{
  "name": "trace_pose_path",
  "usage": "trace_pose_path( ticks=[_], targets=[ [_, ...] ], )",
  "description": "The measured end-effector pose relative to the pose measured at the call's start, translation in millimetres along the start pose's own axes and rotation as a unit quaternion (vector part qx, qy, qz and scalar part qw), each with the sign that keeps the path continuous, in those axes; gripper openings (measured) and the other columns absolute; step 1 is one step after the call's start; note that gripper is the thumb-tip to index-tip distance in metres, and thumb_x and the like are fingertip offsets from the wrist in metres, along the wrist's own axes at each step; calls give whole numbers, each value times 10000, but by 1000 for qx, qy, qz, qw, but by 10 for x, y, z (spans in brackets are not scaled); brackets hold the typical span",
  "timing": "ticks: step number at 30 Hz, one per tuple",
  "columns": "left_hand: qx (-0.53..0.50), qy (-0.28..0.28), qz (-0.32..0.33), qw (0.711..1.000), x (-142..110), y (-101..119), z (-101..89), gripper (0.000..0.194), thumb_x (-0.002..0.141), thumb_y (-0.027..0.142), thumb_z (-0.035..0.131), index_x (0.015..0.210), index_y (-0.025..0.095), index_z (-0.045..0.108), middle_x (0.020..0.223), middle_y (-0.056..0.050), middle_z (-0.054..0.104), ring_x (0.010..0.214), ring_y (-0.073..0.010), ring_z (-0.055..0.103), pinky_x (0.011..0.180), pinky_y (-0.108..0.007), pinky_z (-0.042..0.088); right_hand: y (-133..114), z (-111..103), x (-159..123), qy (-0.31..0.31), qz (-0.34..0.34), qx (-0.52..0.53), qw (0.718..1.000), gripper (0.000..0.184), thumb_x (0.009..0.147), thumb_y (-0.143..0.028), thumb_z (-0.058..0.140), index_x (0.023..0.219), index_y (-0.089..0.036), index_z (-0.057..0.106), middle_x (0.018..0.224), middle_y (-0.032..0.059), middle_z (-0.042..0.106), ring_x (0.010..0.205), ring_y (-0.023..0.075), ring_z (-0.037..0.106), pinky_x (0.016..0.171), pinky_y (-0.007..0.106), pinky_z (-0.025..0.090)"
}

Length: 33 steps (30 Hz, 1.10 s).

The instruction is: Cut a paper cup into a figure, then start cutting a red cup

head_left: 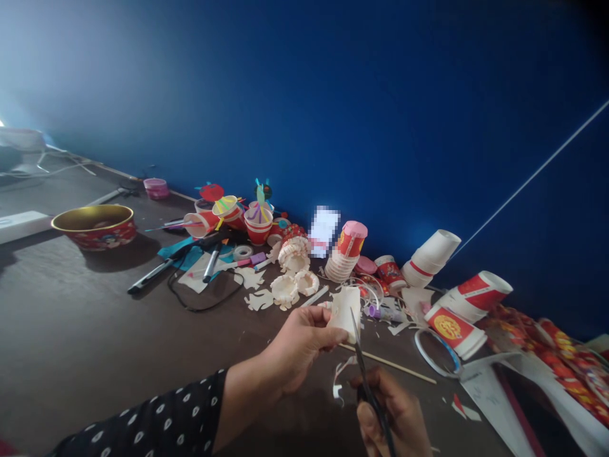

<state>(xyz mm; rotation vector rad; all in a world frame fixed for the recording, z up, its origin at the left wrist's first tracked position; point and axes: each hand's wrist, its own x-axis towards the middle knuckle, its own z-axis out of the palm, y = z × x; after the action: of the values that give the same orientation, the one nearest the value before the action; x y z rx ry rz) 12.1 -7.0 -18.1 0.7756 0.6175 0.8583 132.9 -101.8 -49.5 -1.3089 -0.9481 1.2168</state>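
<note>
Two hands at work over a long dark table [95, 330] running along a deep blue wall [304, 108], and what a spread laid out there! Far left, a red tin bowl [94, 226] with a gold interior sits apart from the pile, a pink tub [156, 188] beyond it. Over to the right, red-and-white paper cups [476, 295] lie tipped on their sides next to a leaning stack of white paper cups [431, 257], with red patterned wrapping [556, 355] heaped along the wall. Mid-table, upright red cups [258, 230] sprout colored paper strips, and fringed paper rings [285, 289] sit in front of them.

Now to the hands! The left hand [299, 343], black dotted sleeve [143, 419] behind it, pinches a white paper cup [345, 311] firmly between thumb and fingers, up above the tabletop. The right hand [387, 406] is closed around black scissors [366, 381], the blade tip right at the cup's edge; how wide the blades stand, we can't tell from this angle. Just below, thin white paper scraps [339, 374] curl on the table, and a wooden skewer [390, 363] lies just beyond the cup.
</note>
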Motion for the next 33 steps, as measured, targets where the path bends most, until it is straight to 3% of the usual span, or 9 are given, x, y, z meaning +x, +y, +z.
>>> trace_pose_path(
  ticks=[6, 18, 23, 33],
  targets=[
    [-3, 0, -8, 1000, 10, -17, -9, 244, 493, 174, 727, 532, 142, 488, 479, 34, 499, 447, -50, 374, 492, -214, 230, -35, 15, -49, 24, -53, -50, 997, 459, 577, -607, 645, 714, -179, 551, 390, -110, 333, 290, 16, 237, 280, 135, 175],
    [71, -27, 56, 996, 24, 15, -29, 216, 634, 268, 667, 529, 132, 535, 487, 30, 484, 490, -63, 378, 514, -216, 257, -33, 7, -60, 19, -46, -70, 996, 468, 585, -635, 620, 695, -186, 547, 396, -102, 327, 299, 23, 236, 281, 134, 180],
    [57, 5, 59, 997, 30, 33, -23, 203, 585, 238, 710, 604, 135, 537, 512, 32, 528, 480, -59, 405, 510, -207, 272, -7, 8, -45, 19, -40, -71, 996, 437, 584, -600, 645, 669, -185, 538, 405, -103, 308, 323, 25, 214, 294, 141, 170],
    [69, 5, 74, 995, 49, 36, -38, 239, 589, 294, 716, 575, 128, 545, 498, 34, 519, 476, -58, 406, 512, -209, 283, -42, 54, -62, 6, -25, -48, 999, 469, 565, -624, 645, 678, -183, 535, 400, -115, 274, 343, 21, 182, 321, 141, 141]
  ],
)
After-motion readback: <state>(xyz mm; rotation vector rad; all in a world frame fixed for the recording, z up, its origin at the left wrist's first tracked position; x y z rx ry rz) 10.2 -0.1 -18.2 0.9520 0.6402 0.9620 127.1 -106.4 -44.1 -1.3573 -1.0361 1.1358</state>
